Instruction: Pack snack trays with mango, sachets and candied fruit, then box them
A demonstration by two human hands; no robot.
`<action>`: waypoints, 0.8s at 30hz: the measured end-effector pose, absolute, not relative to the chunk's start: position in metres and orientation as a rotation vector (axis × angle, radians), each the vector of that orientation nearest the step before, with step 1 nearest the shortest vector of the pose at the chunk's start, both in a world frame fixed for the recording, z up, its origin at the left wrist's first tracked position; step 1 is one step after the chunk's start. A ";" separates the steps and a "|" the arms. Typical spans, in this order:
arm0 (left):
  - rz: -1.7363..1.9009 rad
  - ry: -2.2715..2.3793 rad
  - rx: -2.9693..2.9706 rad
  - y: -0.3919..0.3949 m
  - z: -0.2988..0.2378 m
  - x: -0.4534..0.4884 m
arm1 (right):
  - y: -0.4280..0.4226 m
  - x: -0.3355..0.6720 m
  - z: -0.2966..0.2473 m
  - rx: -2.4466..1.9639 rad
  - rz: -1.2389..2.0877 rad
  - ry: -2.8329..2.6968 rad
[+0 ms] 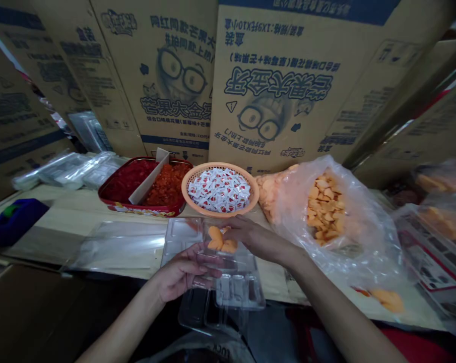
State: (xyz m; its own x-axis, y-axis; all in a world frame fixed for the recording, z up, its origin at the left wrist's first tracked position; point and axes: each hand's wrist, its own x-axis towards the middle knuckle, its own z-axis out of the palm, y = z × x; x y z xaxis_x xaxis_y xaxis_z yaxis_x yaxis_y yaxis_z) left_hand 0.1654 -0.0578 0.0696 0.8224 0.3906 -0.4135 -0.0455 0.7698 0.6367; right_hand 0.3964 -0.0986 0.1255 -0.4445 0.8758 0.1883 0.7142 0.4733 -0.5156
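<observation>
My left hand [186,269] is curled at the side of a clear plastic tray [243,290], its fingers partly seen through the plastic. Several orange candy-like pieces [222,239] sit together just beyond my left fingertips. My right hand [254,237] reaches over from the right, fingers pressed together at these pieces. A bit of white and red shows by its fingertips, but what they pinch is mostly hidden. More clear trays lie below and overlap, one jutting past the table edge.
Behind the trays stands an orange basket [188,194] of small white-and-red sachets. To its left is a red divided tin [118,207] with red and orange contents. An open plastic bag [367,222] of orange pieces lies right. A blue tape dispenser [23,217] sits far left; cartons [280,30] wall the back.
</observation>
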 end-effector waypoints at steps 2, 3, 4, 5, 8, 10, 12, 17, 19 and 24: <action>0.272 0.570 0.641 -0.056 0.069 0.159 | -0.097 0.389 0.125 -1.282 0.507 -2.279; 0.283 0.575 0.638 -0.055 0.068 0.156 | -0.097 0.385 0.125 -1.258 0.498 -2.291; 0.291 0.578 0.638 -0.054 0.068 0.153 | -0.096 0.382 0.124 -1.246 0.487 -2.298; 0.298 0.582 0.642 -0.053 0.067 0.150 | -0.095 0.380 0.123 -1.240 0.472 -2.309; 0.327 0.581 0.648 -0.050 0.065 0.141 | -0.088 0.372 0.122 -1.285 0.376 -2.323; 0.360 0.585 0.642 -0.047 0.064 0.134 | -0.081 0.368 0.123 -1.348 0.302 -2.307; 0.392 0.601 0.638 -0.044 0.064 0.127 | -0.072 0.362 0.124 -1.391 0.259 -2.324; 0.440 0.630 0.629 -0.036 0.061 0.112 | -0.051 0.337 0.120 -1.517 0.233 -2.437; 0.455 0.634 0.615 -0.033 0.058 0.108 | -0.047 0.324 0.115 -1.579 0.205 -2.464; 0.484 0.589 0.553 -0.029 0.050 0.102 | -0.036 0.312 0.103 -1.557 0.194 -2.406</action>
State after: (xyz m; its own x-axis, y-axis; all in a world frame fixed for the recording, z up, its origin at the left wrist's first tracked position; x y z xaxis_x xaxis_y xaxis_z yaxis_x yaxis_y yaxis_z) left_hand 0.1022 -0.0286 0.0504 0.7304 0.5669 -0.3810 -0.2646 0.7492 0.6072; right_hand 0.3119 -0.0358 0.1032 -0.3869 0.9098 0.1503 0.8739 0.4138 -0.2552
